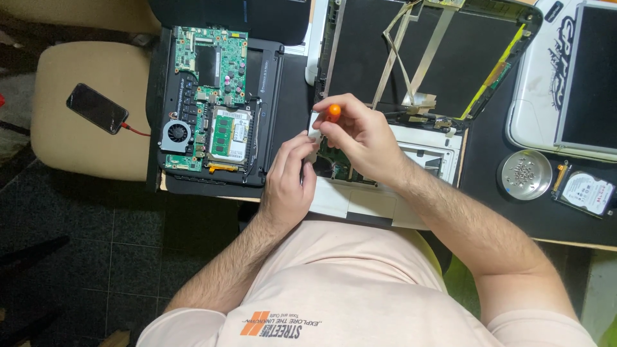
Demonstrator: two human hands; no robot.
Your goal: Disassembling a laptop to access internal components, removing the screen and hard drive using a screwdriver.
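My right hand (360,138) is closed around a small screwdriver with an orange cap (334,110), held upright over the left part of a white opened laptop base (385,199). My left hand (290,180) rests on that base's left edge, its fingers touching the white frame beside the screwdriver. A patch of green circuit board (340,168) shows under my hands. The screwdriver's tip is hidden by my fingers.
A black laptop base with an exposed green motherboard and fan (212,103) lies to the left. Behind stands a detached screen lid with ribbon cables (437,58). At right are a white lid (565,77), a round metal dish of screws (526,175) and a hard drive (586,193). A phone (96,108) charges on a beige chair.
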